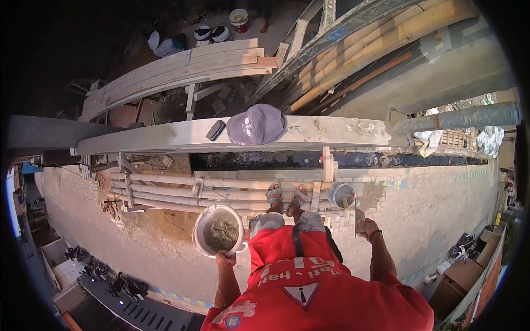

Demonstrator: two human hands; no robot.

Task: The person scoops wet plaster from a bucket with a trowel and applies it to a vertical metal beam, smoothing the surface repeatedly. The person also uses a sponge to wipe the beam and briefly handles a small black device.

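My left hand point(225, 257) grips the rim of a white bucket point(197, 234) on its near side. Wet grey mortar point(222, 233) lies inside the bucket. Out to the right, my right hand point(369, 229) is closed around a trowel point(359, 215), whose blade appears nearly edge-on and points away from me. Just beyond the trowel is a smaller grey bucket point(338, 192) with a light-coloured stick or handle in it. My sandalled feet stand on bamboo poles point(221, 194) between the two buckets.
A concrete beam point(342, 128) runs across in front, carrying a purple cap point(256, 124) and a small black case-like object point(216, 130). Planks point(176, 71) and a metal beam point(342, 41) lie beyond. Paving point(149, 243) and parked motorcycles point(127, 284) show far below.
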